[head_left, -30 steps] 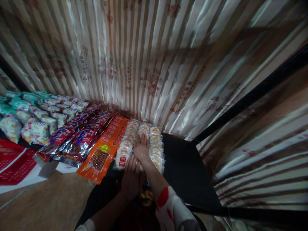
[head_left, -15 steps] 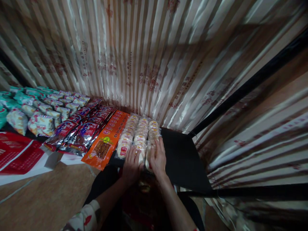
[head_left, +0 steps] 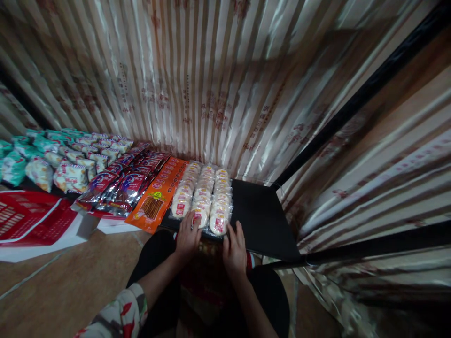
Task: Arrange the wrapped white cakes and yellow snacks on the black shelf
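Three rows of clear packs holding round pale cakes (head_left: 203, 195) lie on a black shelf (head_left: 262, 220), running away from me toward a striped satin curtain. My left hand (head_left: 188, 236) rests with spread fingers on the near end of the left and middle rows. At the shelf's front edge my right hand (head_left: 234, 249) lies flat, its fingertips touching the near end of the right row. Neither hand holds anything.
Left of the cakes lie orange snack packs (head_left: 157, 202), dark red foil packs (head_left: 120, 185) and white and green bags (head_left: 52, 162). A red and white carton (head_left: 33, 225) sits on the brown floor. The curtain (head_left: 218, 80) closes the back and right.
My right hand slid from the middle row out to the right row, then back to the shelf's front edge. The three rows now lie straighter and closer together. The view shifted slightly.
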### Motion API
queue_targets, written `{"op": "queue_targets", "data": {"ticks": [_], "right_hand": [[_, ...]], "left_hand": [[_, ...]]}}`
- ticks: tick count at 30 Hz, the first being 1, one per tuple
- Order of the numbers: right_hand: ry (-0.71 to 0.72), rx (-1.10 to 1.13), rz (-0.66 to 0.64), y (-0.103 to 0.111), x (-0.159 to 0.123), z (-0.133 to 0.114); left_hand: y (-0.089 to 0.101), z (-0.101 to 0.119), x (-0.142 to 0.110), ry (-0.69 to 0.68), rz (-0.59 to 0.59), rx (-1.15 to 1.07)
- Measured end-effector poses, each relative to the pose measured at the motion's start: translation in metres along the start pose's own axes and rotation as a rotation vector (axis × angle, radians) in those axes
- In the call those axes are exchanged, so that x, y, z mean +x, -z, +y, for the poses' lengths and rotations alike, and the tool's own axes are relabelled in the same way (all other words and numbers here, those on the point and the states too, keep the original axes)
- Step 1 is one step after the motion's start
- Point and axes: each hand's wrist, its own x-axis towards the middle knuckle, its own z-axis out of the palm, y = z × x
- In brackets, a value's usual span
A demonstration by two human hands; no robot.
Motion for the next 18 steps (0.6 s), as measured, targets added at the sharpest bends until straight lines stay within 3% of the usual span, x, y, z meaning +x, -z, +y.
{"op": "queue_targets", "data": {"ticks": [8,18], "right_hand": [[-0.010,-0.039,-0.079,-0.018,0.020,-0.008],[-0.058,-0.077,-0.136,-0.018,0.027,-0.007]], "left_hand": [[0.010,0.000,-0.005,-0.007,-0.019,-0.010],[0.011,0.021,-0.013,-0.141,-0.038,-0.045]]}}
